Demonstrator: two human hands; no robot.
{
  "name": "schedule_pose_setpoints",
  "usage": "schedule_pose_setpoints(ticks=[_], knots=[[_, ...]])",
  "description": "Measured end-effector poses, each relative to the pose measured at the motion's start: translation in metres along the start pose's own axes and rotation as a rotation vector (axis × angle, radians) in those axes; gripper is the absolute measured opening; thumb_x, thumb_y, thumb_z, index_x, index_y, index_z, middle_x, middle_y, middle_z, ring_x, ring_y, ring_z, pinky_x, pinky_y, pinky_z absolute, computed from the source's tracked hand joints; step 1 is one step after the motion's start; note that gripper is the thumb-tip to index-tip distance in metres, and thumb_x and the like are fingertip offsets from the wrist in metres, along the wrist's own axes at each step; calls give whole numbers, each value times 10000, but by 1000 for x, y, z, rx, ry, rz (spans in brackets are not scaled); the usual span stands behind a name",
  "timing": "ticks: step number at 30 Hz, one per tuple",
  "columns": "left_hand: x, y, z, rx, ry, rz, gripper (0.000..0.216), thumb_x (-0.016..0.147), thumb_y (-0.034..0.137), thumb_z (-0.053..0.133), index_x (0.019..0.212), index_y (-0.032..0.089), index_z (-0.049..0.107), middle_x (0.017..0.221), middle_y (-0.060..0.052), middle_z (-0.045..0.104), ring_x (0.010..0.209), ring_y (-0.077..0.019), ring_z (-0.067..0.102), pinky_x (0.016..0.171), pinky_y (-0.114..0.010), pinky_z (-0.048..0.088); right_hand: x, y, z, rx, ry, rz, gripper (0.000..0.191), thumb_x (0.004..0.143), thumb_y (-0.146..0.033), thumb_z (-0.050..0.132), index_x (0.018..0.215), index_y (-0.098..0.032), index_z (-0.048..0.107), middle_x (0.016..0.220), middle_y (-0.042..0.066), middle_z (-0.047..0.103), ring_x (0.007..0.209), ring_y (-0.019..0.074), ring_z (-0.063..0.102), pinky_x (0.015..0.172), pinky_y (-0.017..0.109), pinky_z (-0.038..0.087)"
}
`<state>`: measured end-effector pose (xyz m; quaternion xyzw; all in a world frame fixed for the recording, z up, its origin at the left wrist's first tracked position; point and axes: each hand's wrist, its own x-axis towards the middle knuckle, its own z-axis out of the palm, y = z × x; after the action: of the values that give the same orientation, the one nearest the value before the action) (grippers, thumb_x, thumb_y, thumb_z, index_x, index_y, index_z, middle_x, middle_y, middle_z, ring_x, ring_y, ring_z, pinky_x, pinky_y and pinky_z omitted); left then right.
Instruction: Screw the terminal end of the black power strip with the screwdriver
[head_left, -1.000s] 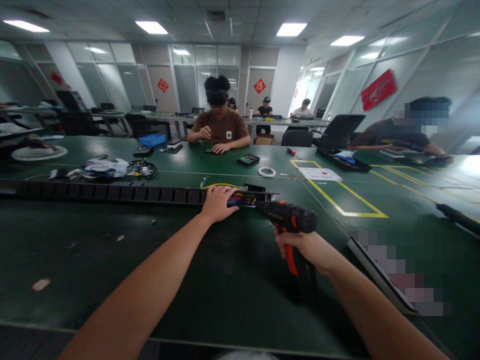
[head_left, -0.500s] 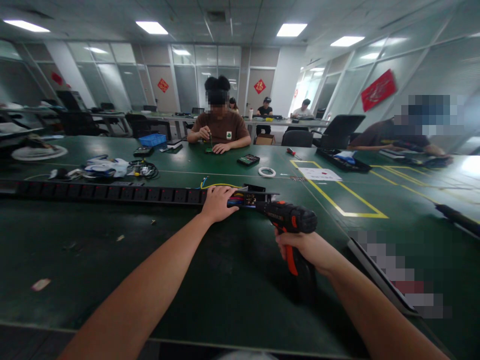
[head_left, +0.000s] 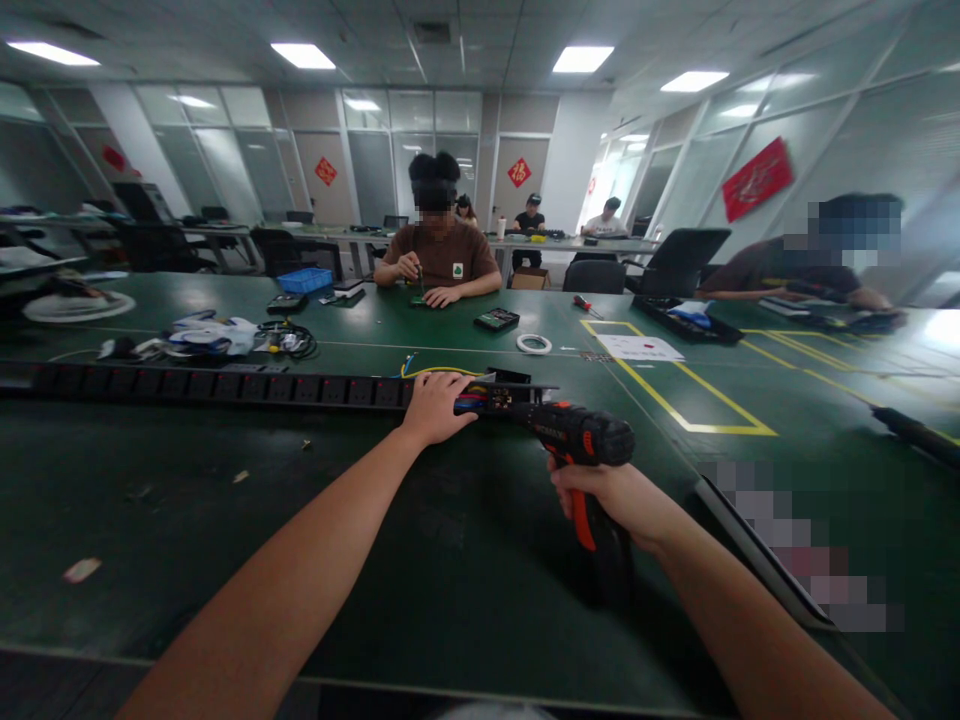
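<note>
A long black power strip with a row of sockets lies across the green table. Near its right end, my left hand grips it, fingers over the top and thumb along the near side. Coloured wires and a small circuit board show in the strip's open end. My right hand is wrapped round the handle of a black and orange cordless drill. The drill's nose points left at that open end; whether its tip touches is too small to tell. A yellow wire loops behind the strip.
Behind the strip lie cables and plastic bags, a blue basket, a white tape ring and a screwdriver. A black tray stands back right. A co-worker sits opposite, another person at right.
</note>
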<state>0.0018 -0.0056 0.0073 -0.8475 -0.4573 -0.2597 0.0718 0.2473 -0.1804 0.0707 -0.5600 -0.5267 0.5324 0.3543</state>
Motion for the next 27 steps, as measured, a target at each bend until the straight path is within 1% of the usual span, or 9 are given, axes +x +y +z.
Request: schedule_pose_setpoints(ticks=[4, 9, 13, 21, 27], knots=[[0, 0, 0, 7, 1, 2, 627, 852, 542, 735, 1402, 286, 580, 1407, -80, 626, 1315, -329, 526, 1141, -517, 300, 0, 0, 0, 2, -3, -5, 202, 698, -318, 715, 850, -205, 644, 566, -19, 638, 551, 188, 618, 551, 301, 480], [0, 0, 0, -3, -9, -12, 625, 853, 539, 734, 1411, 308, 576, 1413, -75, 622, 1327, -329, 521, 1151, -515, 291, 0, -1, 0, 18, -6, -11, 197, 686, -319, 718, 829, -204, 643, 564, -22, 630, 535, 183, 609, 526, 292, 462], [0, 1, 0, -11, -13, -15, 640, 849, 541, 736, 1421, 307, 568, 1421, -74, 615, 1333, -332, 514, 1156, -519, 285, 0, -2, 1, 2, -14, -23, 154, 697, -293, 700, 807, -204, 637, 561, -21, 627, 536, 180, 605, 548, 295, 476], [0, 0, 1, -7, 7, 0, 635, 848, 539, 744, 1409, 296, 573, 1415, -71, 622, 1324, -327, 521, 1151, -516, 284, 1, 1, -2, 2, -30, -20, 138, 710, -274, 689, 814, -203, 631, 573, -19, 632, 551, 182, 598, 560, 299, 485], [0, 0, 0, -1, -4, 0, 631, 853, 541, 739, 1407, 289, 572, 1418, -74, 623, 1325, -326, 522, 1146, -518, 285, 0, 1, -4, -21, -36, -14, 103, 734, -279, 684, 787, -203, 638, 587, -13, 638, 565, 183, 609, 577, 298, 483]])
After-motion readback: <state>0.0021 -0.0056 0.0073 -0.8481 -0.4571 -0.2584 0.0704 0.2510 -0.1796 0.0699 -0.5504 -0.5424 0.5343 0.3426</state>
